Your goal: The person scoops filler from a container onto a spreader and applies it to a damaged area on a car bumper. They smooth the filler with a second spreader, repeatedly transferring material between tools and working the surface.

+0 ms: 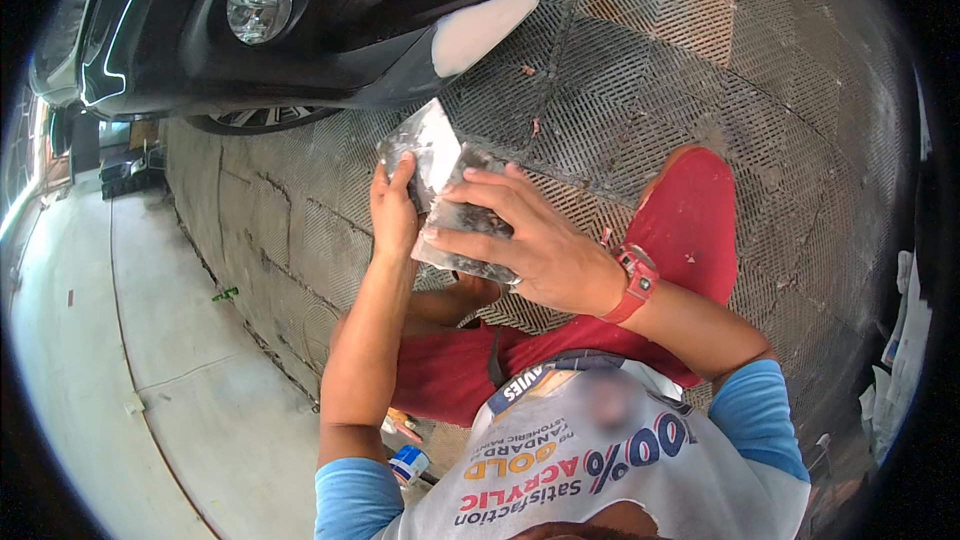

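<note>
My left hand is closed on a flat, smeared putty board, thumb on top. White putty covers much of its face. My right hand grips a square, dark-smudged putty spreader, its fingers spread across the face. The spreader's edge meets the board near the putty, and both are held in front of my lap. Ahead of them, the black car bumper carries a smooth white patch at its lower corner.
A round fog light sits in the bumper, with a wheel below it. Ribbed grid tiles cover the floor beside a pale smooth strip. A small blue-and-white can stands by my left elbow. Crumpled white sheeting hangs at right.
</note>
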